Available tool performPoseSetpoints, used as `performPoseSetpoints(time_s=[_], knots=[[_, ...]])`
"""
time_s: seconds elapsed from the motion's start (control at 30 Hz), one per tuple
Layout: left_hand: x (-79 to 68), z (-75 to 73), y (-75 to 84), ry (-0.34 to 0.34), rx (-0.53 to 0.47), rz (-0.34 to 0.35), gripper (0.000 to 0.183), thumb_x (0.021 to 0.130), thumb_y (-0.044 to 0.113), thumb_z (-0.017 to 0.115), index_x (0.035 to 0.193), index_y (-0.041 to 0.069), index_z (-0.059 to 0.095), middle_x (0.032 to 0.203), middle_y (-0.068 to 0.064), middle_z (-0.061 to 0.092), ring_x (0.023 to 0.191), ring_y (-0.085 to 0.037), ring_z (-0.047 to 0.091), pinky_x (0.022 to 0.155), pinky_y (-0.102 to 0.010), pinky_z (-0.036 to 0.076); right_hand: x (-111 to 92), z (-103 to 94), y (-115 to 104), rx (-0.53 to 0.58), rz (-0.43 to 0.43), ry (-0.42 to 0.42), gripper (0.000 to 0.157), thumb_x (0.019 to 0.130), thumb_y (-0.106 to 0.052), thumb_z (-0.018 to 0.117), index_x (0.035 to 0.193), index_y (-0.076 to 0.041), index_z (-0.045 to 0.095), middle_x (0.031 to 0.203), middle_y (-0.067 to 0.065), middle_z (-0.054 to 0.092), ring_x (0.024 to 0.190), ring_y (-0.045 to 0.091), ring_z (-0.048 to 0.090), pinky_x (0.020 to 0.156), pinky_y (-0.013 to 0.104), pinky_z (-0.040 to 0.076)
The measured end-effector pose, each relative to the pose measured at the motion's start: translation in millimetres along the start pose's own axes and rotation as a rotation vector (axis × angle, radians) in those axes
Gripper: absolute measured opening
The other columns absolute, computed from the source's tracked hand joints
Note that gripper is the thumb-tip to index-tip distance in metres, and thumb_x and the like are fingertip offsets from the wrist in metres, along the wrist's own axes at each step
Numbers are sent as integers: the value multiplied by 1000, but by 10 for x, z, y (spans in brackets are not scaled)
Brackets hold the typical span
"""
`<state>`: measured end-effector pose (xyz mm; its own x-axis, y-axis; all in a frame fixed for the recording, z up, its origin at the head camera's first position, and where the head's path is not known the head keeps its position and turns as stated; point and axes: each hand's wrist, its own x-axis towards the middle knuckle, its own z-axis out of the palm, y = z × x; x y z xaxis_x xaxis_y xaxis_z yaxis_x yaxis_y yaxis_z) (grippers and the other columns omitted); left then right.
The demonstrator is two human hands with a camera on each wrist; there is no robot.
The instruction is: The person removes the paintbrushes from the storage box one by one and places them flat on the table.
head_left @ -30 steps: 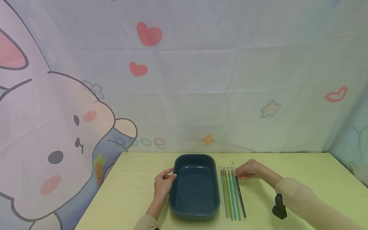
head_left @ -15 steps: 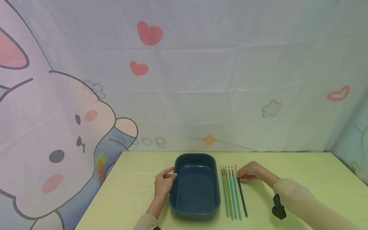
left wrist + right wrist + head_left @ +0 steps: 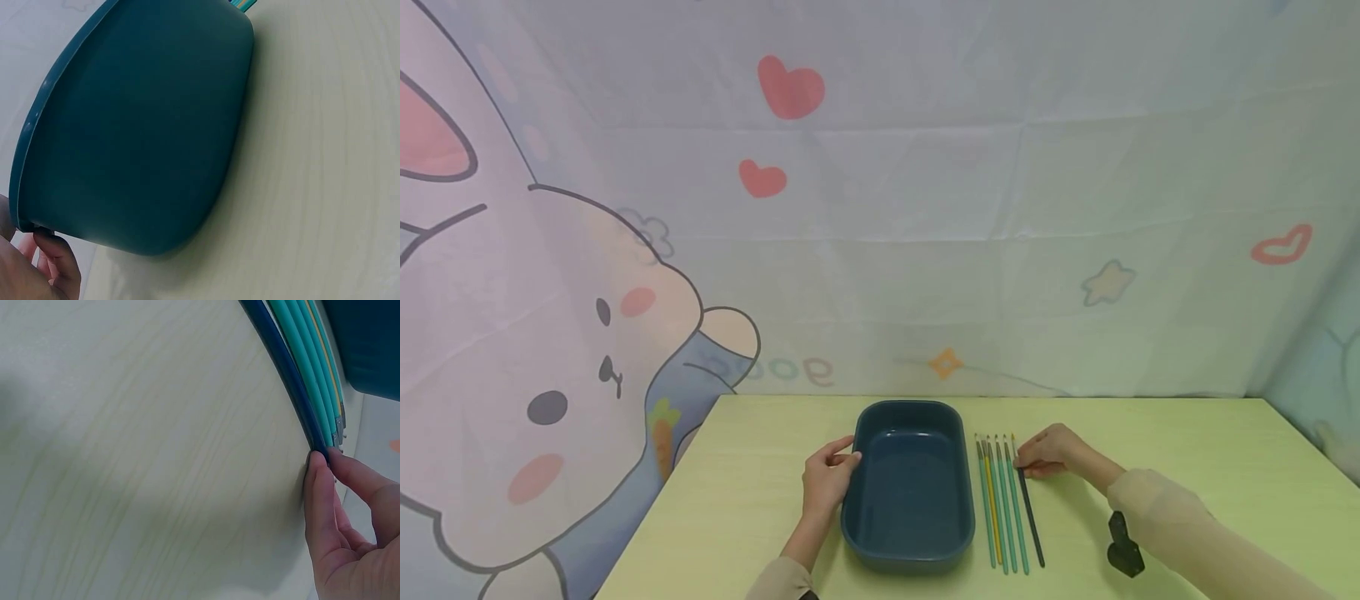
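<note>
A dark blue rectangular basin stands on the table. My left hand holds its left rim, thumb over the edge; in the left wrist view the fingers curl under the lip. To the right of the basin, several paintbrushes lie side by side, bristles away from me: green ones and a yellow one. The outermost is a dark-handled paintbrush. My right hand pinches it near its bristle end between thumb and fingers, as the right wrist view shows; its ferrule is partly hidden there.
The pale yellow table ends at a cloth backdrop printed with a rabbit and hearts. A black device hangs at the right sleeve.
The right hand has shifted slightly toward me with the dark paintbrush, whose bristle end has swung a little right and lies more in line with the others. The left hand and basin stay put.
</note>
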<state>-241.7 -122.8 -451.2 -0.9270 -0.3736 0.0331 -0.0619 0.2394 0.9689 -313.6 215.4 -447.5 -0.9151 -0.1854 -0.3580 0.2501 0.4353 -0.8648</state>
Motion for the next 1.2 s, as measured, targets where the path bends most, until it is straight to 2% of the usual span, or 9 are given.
performPoseSetpoints(time_s=[0.47, 0.77, 1.03, 1.2], knots=[[3, 14, 23, 3, 8, -7, 31, 84, 9, 69, 115, 3, 69, 83, -9, 64, 69, -13, 56, 57, -22, 45, -12, 13, 12, 1, 2, 27, 25, 81, -1, 71, 101, 13, 66, 65, 4, 69, 56, 9, 65, 57, 23, 55], [16, -1, 18, 5, 36, 5, 31, 83, 9, 70, 113, 3, 70, 81, -9, 67, 68, -10, 56, 59, -23, 45, -82, -48, 38, -66, -44, 5, 26, 83, -6, 70, 102, 12, 67, 69, 3, 70, 60, 9, 65, 61, 24, 56], [-20, -3, 49, 46, 203, 80, 26, 85, 14, 69, 110, 8, 72, 81, -9, 70, 62, -10, 58, 56, -26, 40, -159, -140, 79, -69, -54, -49, 26, 85, -6, 67, 104, 11, 65, 72, 2, 70, 63, 9, 65, 64, 25, 57], [-40, -4, 52, 47, 239, 94, 25, 88, 16, 65, 111, 10, 72, 86, -10, 70, 60, -13, 56, 51, -27, 37, -193, -150, 108, -59, -45, -46, 25, 84, -6, 68, 102, 10, 65, 70, 2, 69, 63, 10, 65, 63, 24, 56]])
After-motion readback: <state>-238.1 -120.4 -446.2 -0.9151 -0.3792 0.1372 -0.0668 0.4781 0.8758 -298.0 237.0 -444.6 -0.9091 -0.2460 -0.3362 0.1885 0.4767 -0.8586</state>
